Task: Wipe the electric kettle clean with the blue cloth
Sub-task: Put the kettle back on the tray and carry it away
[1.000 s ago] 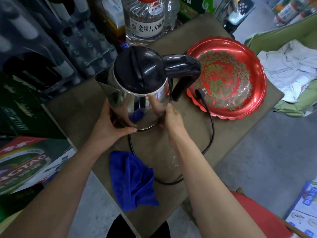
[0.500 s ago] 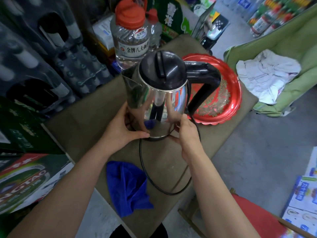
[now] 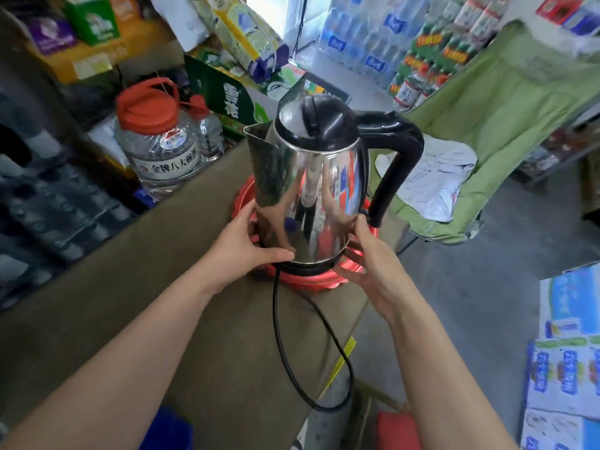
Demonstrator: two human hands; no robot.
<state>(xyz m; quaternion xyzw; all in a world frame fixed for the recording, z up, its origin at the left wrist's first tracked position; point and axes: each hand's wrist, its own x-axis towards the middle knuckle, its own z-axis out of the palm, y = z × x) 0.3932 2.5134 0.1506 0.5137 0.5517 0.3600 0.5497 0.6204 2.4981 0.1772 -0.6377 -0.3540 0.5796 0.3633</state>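
Stainless electric kettle (image 3: 311, 193) upright, held low between both hands over the red tray (image 3: 311, 280) at the far end of the brown table (image 3: 130, 303). Whether its base is resting on the tray or just above it, can't tell. Left hand (image 3: 246, 248) wraps the lower left wall, thumb laid across the front near the base; right hand (image 3: 367, 254) cups the lower right wall under the black handle (image 3: 396, 157), fingers spread on the steel. Black lid shut. Power cord (image 3: 292, 336) trails from the base toward the near edge. Blue cloth (image 3: 168, 430) lies at the near edge, only a corner visible, well apart from the kettle, in neither hand.

Handling: polished steel likely slippery, rigid, dent-prone; weight unknown, contents hidden. Safer hold is the handle with one hand, cloth in the other. Cord could snag.
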